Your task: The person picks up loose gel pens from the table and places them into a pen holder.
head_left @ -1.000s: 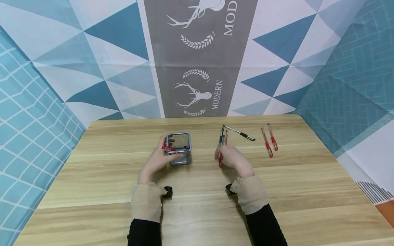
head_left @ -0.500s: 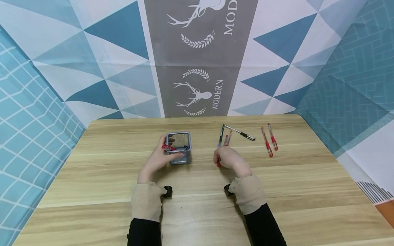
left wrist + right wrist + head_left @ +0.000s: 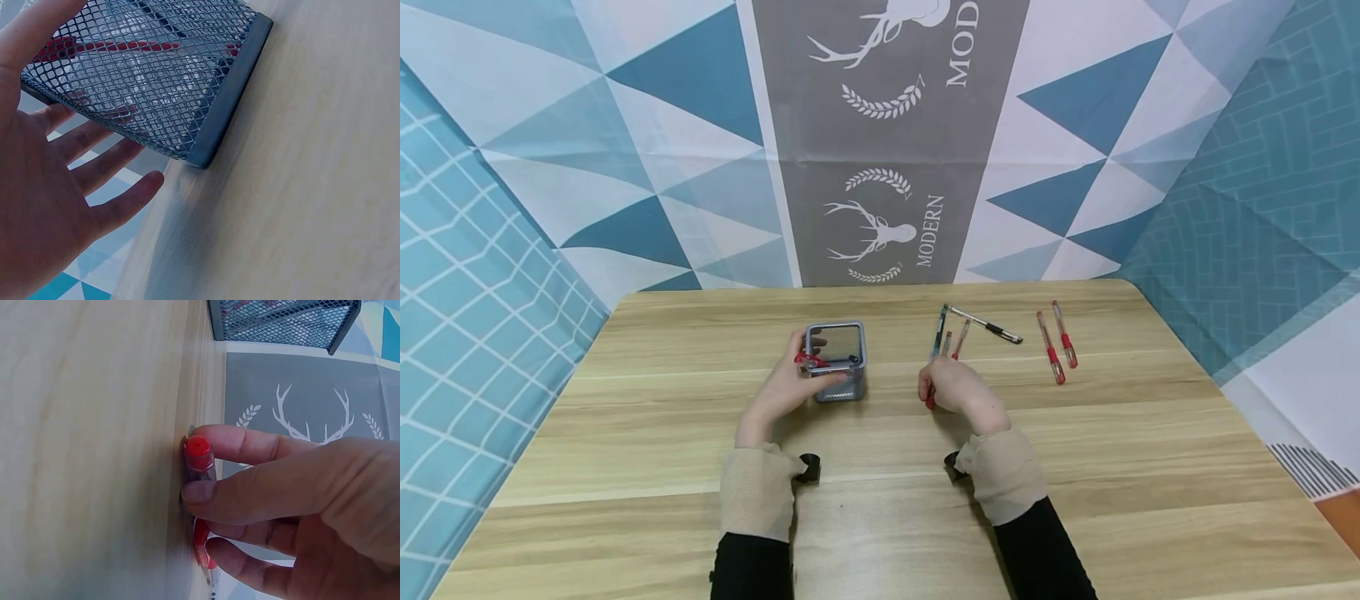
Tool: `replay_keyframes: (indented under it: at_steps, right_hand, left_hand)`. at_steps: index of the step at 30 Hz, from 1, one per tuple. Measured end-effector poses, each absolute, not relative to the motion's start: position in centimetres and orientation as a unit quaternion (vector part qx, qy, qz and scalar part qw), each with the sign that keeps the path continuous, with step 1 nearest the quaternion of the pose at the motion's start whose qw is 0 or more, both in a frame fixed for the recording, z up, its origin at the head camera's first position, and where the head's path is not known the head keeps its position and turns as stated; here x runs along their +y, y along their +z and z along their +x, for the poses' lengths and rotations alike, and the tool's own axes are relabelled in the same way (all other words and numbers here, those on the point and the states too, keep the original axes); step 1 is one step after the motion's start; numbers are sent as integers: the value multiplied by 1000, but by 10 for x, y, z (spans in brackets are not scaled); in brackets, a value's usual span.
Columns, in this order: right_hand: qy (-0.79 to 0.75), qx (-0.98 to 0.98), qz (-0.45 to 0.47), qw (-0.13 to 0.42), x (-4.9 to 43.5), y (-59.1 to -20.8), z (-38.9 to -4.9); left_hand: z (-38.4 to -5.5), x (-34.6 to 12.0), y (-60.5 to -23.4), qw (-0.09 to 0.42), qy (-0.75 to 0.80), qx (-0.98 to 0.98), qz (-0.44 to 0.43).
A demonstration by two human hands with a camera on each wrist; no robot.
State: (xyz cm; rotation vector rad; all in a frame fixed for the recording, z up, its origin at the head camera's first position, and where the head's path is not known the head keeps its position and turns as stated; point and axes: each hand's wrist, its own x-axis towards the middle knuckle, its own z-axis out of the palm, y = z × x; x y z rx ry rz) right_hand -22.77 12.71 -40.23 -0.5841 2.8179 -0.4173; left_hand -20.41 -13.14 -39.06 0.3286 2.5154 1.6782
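Reading "MODERN", backdrop overlooks right hand pinching pen.

I'm getting four red pens, one black pen and one teal pen, so six outside the one mesh pen holder. Can't pin a number on what's inside it, too jumbled through the mesh lol. Also one bench, one left hand, one right hand and two printed deer heads.

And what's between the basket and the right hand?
Only bare tabletop lies between the basket and the right hand, as the head view shows.
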Motion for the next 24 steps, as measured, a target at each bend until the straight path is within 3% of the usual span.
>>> replay_keyframes:
  at_steps: [24]
  right_hand:
    - [-127, 961, -246, 15, 123, -402, -227]
  left_hand:
    - [-205, -132, -392, 51, 547, 828, 110]
